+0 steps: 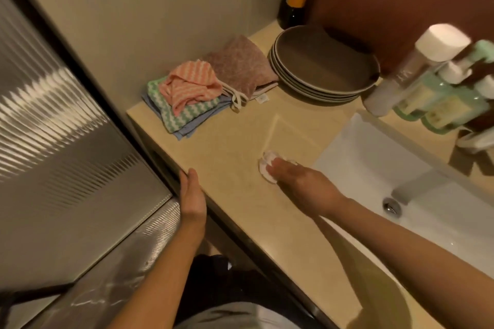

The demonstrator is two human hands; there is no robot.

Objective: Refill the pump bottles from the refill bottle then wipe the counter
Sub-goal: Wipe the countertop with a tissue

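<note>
- Your right hand (296, 176) lies flat, fingers straight, pressing a small white wad (265, 166) onto the worktop (240, 131), just left of the sink (374, 157). No pinch on it, only downward pressure.
- Your left hand (193, 196) is spread, fingers straight, resting against the worktop's front edge. It holds nothing.
- The pump bottles (438, 104) stand capped at the back right, behind the sink, beside a white-capped bottle (417, 61). Judged from this: refilling done, wiping in hand.
- Risk: the wad is small and only pressed. A fast stroke could let it slip out or roll up, so your bare fingers smear the surface.
- Risk: a stroke toward the sink may push the wad over the rim into the basin.
- Risk: sweeping toward the back brings you near the folded cloths (187, 99) and the stack of plates (320, 69). A nudge could shift the cloths or rattle the plates.
- Risk: reaching right near the bottles could tip them. They are crowded together and blurred here, so their footing cannot be told.
</note>
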